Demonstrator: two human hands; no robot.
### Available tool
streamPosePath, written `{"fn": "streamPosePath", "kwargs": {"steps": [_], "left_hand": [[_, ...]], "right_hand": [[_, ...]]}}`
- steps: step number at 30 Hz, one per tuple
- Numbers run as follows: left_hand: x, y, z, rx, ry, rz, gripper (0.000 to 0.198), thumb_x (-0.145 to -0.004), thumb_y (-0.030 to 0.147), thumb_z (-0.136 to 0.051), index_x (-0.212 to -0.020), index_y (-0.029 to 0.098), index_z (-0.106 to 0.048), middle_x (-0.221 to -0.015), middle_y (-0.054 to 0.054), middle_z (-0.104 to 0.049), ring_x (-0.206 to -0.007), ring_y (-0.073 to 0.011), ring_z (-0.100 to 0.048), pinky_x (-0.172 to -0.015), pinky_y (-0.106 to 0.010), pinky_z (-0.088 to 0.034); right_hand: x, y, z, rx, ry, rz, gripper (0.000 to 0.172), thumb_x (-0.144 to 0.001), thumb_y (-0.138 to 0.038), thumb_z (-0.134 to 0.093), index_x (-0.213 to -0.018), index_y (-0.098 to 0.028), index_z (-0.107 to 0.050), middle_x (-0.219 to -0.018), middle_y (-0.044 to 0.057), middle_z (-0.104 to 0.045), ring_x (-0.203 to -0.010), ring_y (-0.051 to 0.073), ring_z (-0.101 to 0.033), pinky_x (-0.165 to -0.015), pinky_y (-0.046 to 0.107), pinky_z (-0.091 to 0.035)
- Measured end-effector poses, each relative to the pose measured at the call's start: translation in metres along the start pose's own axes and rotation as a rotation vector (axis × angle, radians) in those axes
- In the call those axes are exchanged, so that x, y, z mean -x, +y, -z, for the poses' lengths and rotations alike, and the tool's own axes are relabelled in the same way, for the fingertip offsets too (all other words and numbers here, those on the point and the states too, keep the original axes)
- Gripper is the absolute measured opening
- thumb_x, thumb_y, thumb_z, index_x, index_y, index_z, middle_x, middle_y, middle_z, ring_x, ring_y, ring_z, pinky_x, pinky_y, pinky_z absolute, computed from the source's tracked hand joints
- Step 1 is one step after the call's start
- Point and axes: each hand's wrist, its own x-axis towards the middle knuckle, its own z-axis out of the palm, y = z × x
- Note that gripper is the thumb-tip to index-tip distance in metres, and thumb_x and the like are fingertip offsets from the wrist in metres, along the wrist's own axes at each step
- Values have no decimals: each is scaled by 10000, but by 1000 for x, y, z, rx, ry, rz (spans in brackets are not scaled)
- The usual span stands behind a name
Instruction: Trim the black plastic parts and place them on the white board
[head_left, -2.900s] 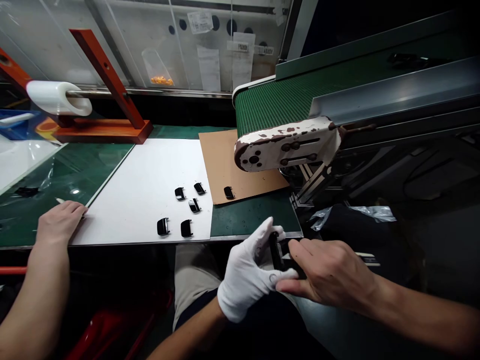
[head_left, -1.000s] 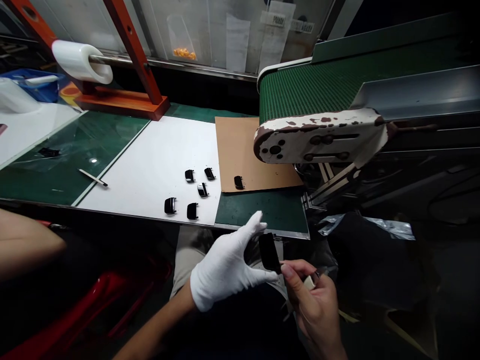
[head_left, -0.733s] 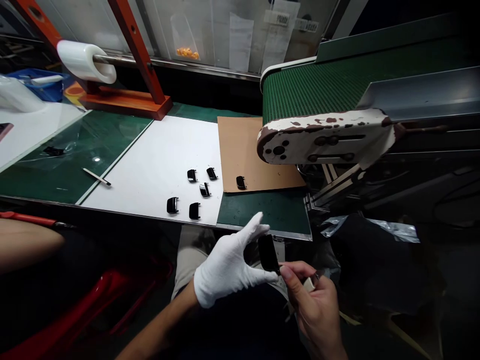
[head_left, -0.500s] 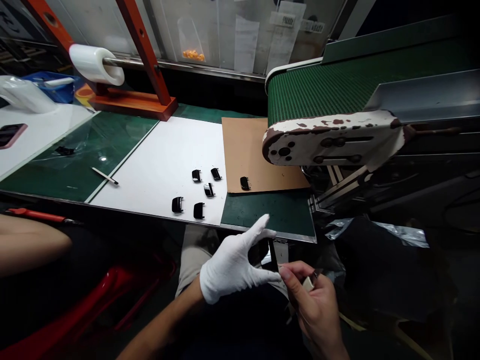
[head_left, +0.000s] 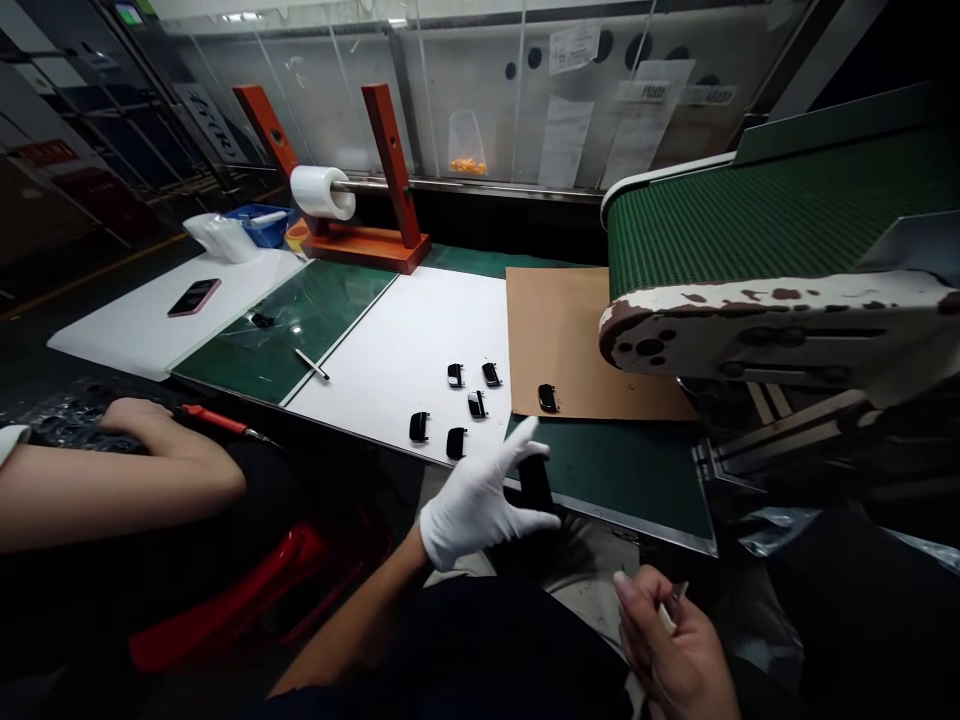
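Observation:
My left hand (head_left: 476, 500), in a white glove, grips a black part (head_left: 535, 482) between thumb and fingers, just off the table's front edge. Lower and to the right, my bare right hand (head_left: 671, 635) is closed round a small pale tool (head_left: 670, 608), whose far end is hard to make out. The two hands are apart. Several small black pieces (head_left: 455, 442) lie on the white sheet (head_left: 390, 350) beyond my left hand. One more black piece (head_left: 548, 398) rests on the brown cardboard (head_left: 562, 330).
A green conveyor (head_left: 697, 220) juts in at the right. An orange stand (head_left: 367, 245) holds a plastic roll (head_left: 319, 192). At the left are a phone (head_left: 194, 297), a thin stick (head_left: 311, 364), another person's arm (head_left: 127, 485) and a red chair (head_left: 225, 600).
The view has swung left and up. My right hand has moved away from the black part, down and to the right. My left hand still holds that part, now turned darker side to view.

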Motion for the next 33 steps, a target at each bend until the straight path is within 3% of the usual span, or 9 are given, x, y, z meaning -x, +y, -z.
{"fn": "streamPosePath", "kwargs": {"steps": [4, 6, 8, 13, 18, 23, 26, 28, 33], "left_hand": [[-3, -16, 17, 98, 46, 34, 1009, -628, 236, -868, -1468, 227, -310, -1260, -119, -633, -1203, -247, -587, -1057, -398, -456], [-4, -21, 22, 86, 36, 29, 1003, -646, 248, -859, -1474, 208, -294, -1273, -136, -625, -1209, -252, -584, -1072, -402, -439], [-5, -25, 25, -12, 29, 19, 1007, -658, 261, -853, -1480, 201, -274, -1272, -140, -630, -1205, -261, -587, -1071, -413, -440], [-6, -31, 24, -194, 13, 19, 943, -655, 243, -847, -1449, 221, -339, -1224, -120, -656, -1131, -272, -634, -1011, -419, -490], [-15, -54, 16, -335, 13, 14, 973, -663, 229, -834, -1468, 228, -289, -1268, -133, -620, -1145, -290, -620, -975, -421, -511], [-30, -96, 10, -496, 43, 53, 902, -641, 181, -836, -1417, 175, -376, -1190, -162, -643, -1102, -344, -625, -919, -481, -523], [-33, -115, 4, -546, 58, 43, 805, -700, 222, -808, -1394, 158, -406, -1230, -163, -619, -1144, -330, -597, -936, -474, -513], [-33, -123, -1, -568, 74, 29, 687, -776, 276, -753, -1370, 146, -434, -1272, -161, -588, -1181, -321, -568, -958, -492, -495], [-32, -133, -7, -607, 93, 4, 499, -891, 343, -632, -1329, 157, -483, -1323, -138, -544, -1230, -305, -521, -990, -523, -462]], "right_hand": [[-1, 15, -1, -215, -1, -168, 477, -752, -526, -719, -589, -211, -400, -438, -98, -323, -344, 39, -233, -334, 177, -184], [-2, 22, 1, -280, 43, -191, 372, -738, -515, -743, -733, -205, -537, -464, -99, -379, -331, 36, -266, -322, 166, -212], [-4, 28, 4, -309, 88, -210, 399, -709, -490, -785, -926, -218, -591, -498, -104, -422, -327, 29, -293, -318, 150, -231], [-8, 36, 11, -428, 131, -311, 451, -597, -400, -884, -606, -178, -491, -476, -96, -414, -341, 13, -310, -319, 145, -274], [-9, 29, 7, -483, 197, -362, 435, -576, -466, -881, -701, -168, -590, -451, -118, -371, -333, 19, -283, -299, 152, -276], [-8, 28, 8, -446, 129, -348, 452, -625, -468, -857, -589, -173, -515, -443, -106, -366, -335, 18, -280, -309, 158, -269], [-6, 30, 8, -444, 88, -305, 402, -686, -515, -802, -708, -162, -612, -466, -95, -402, -352, 14, -288, -336, 155, -277], [-4, 31, 7, -482, 48, -274, 405, -740, -549, -745, -800, -160, -651, -493, -85, -430, -369, 9, -288, -361, 153, -284], [-5, 32, 11, -567, -54, -282, 380, -772, -543, -715, -808, -168, -663, -519, -68, -448, -397, 17, -302, -397, 172, -289]]}}
